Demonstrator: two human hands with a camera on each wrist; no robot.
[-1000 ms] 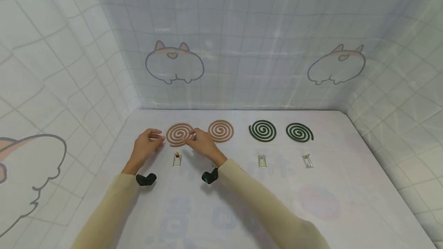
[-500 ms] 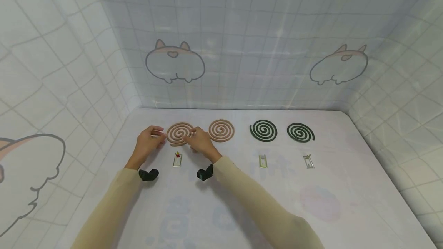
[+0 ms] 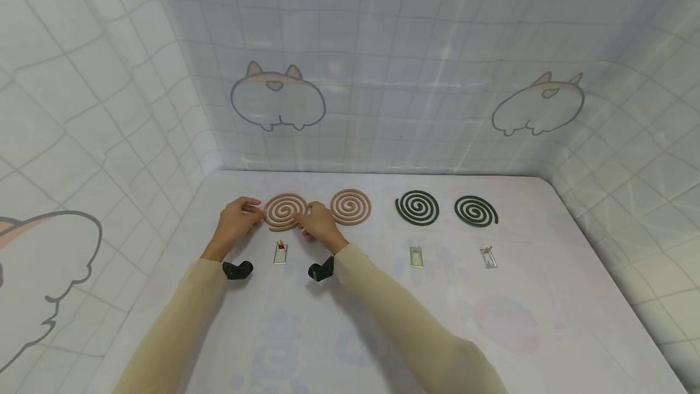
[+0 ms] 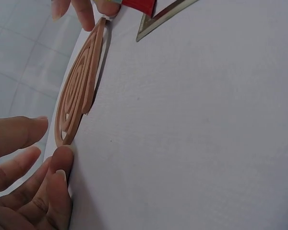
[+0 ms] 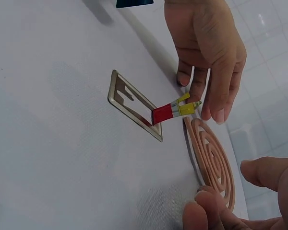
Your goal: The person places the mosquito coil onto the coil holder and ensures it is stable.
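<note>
A light brown mosquito coil lies low over the white table at the left, between the two hands. My left hand is at its left edge; in the left wrist view a fingertip meets the coil's near end while the index finger stays raised off it. My right hand reaches the right edge with loosely bent fingers. In the right wrist view its thumb is apart from the coil, above it. Just in front stands a small metal frame with an upright red and yellow tab.
Another brown coil lies right beside my right hand. Two dark green coils lie farther right, with two metal frames before them. Black wrist devices jut inward from both sleeves. Tile-patterned cloth walls surround the table.
My right forearm has shifted slightly left and forward, and now covers the small frame that showed beside it. Both hands stay at the coil's edges.
</note>
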